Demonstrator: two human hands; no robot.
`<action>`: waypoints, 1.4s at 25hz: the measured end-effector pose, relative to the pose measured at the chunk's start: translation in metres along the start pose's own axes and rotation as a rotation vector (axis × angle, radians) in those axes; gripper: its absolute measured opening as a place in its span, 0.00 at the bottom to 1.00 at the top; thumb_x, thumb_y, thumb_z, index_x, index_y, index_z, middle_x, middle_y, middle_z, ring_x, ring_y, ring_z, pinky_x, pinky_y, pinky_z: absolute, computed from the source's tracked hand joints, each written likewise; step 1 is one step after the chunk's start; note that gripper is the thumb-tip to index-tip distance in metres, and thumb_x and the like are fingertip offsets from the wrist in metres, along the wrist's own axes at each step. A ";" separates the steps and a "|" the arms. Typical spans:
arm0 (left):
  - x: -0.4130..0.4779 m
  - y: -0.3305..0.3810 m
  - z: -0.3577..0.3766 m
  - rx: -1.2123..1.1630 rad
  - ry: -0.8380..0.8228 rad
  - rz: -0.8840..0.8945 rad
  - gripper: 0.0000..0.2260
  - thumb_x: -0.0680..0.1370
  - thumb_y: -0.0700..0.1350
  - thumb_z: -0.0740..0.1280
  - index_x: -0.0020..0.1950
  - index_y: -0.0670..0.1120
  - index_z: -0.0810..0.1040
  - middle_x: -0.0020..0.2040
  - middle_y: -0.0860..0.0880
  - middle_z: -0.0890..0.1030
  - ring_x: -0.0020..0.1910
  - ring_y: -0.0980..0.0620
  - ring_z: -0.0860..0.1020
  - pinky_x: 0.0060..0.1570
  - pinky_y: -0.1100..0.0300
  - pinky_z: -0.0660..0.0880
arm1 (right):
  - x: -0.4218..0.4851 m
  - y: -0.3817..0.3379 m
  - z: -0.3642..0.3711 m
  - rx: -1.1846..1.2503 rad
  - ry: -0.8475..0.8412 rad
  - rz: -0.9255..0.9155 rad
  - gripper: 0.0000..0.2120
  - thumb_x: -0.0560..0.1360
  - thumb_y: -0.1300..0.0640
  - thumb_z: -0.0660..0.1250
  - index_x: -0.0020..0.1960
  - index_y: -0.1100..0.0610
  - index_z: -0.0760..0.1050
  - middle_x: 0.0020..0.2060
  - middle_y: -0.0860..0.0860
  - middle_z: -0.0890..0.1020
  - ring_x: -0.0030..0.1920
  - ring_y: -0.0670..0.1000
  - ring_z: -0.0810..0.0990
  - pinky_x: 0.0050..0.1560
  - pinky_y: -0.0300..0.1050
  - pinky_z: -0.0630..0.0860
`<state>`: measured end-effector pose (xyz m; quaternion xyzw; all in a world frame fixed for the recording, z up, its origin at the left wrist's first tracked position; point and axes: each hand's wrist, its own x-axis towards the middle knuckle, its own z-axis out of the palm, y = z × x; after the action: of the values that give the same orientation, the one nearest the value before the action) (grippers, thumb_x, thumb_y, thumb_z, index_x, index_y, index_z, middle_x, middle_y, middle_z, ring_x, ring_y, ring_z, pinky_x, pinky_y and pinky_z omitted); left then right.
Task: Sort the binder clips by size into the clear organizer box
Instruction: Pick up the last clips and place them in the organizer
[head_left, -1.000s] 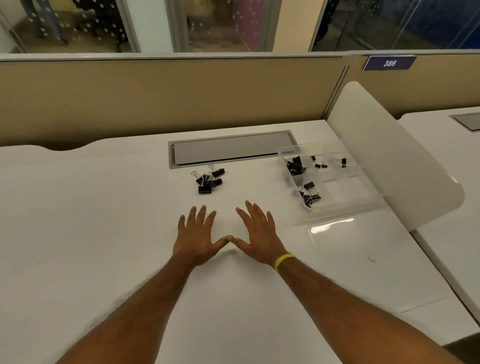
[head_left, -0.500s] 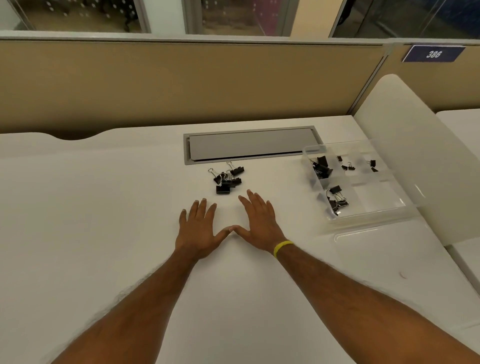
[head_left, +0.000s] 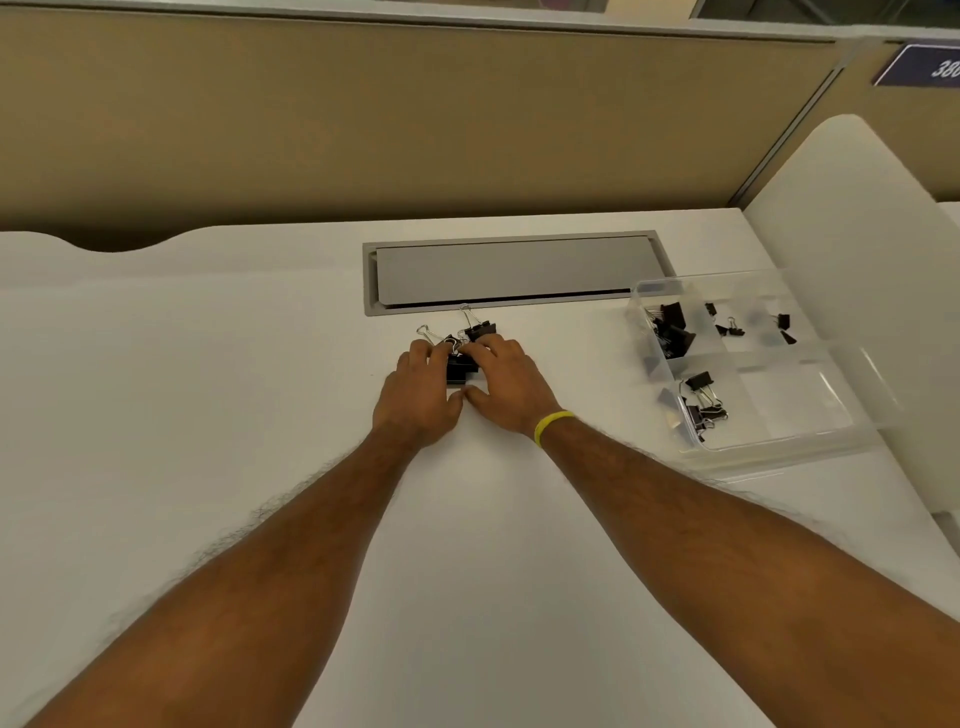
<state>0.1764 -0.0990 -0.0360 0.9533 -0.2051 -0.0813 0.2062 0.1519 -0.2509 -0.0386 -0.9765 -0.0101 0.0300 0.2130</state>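
A small pile of black binder clips (head_left: 464, 364) with silver wire handles lies on the white desk, just in front of the grey cable hatch. My left hand (head_left: 415, 395) and my right hand (head_left: 509, 387) sit side by side on the pile, thumbs meeting below it. Their bent fingertips touch the clips and hide part of the pile. The clear organizer box (head_left: 779, 447) stands to the right. It holds large clips (head_left: 672, 332) in the back left compartment, small clips (head_left: 730, 328) further right, and medium clips (head_left: 701, 402) in the front left compartment.
A grey cable hatch (head_left: 511, 273) is set into the desk behind the pile. A tan partition wall (head_left: 415, 119) runs along the back. A white rounded divider panel (head_left: 857, 234) rises right of the box. The box's clear lid (head_left: 872, 384) hangs open on its right side.
Both hands slid forward from flat on the desk onto the clip pile, and their fingers bent over it. The view tipped down and closer.
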 end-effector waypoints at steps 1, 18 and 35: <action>0.000 0.000 0.003 -0.028 0.012 -0.012 0.27 0.76 0.50 0.68 0.73 0.45 0.64 0.66 0.43 0.68 0.62 0.44 0.70 0.57 0.49 0.73 | 0.001 0.001 0.001 0.002 0.012 -0.011 0.26 0.73 0.55 0.69 0.70 0.54 0.69 0.63 0.54 0.73 0.60 0.58 0.71 0.58 0.54 0.73; -0.013 0.007 0.009 -0.628 0.179 -0.111 0.17 0.73 0.33 0.66 0.61 0.44 0.73 0.57 0.46 0.76 0.53 0.50 0.77 0.52 0.57 0.77 | -0.022 -0.021 0.009 0.548 0.231 0.084 0.14 0.70 0.67 0.66 0.54 0.56 0.77 0.47 0.51 0.83 0.49 0.50 0.81 0.52 0.50 0.80; -0.027 0.006 -0.009 -1.803 0.274 -0.753 0.10 0.81 0.40 0.63 0.61 0.38 0.73 0.51 0.38 0.79 0.47 0.41 0.83 0.46 0.53 0.81 | -0.021 -0.030 -0.006 0.453 0.276 0.290 0.07 0.73 0.59 0.68 0.51 0.57 0.78 0.46 0.51 0.81 0.43 0.48 0.77 0.48 0.47 0.78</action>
<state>0.1519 -0.0890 -0.0235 0.4433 0.2763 -0.1564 0.8382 0.1315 -0.2266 -0.0197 -0.8903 0.1655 -0.0711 0.4182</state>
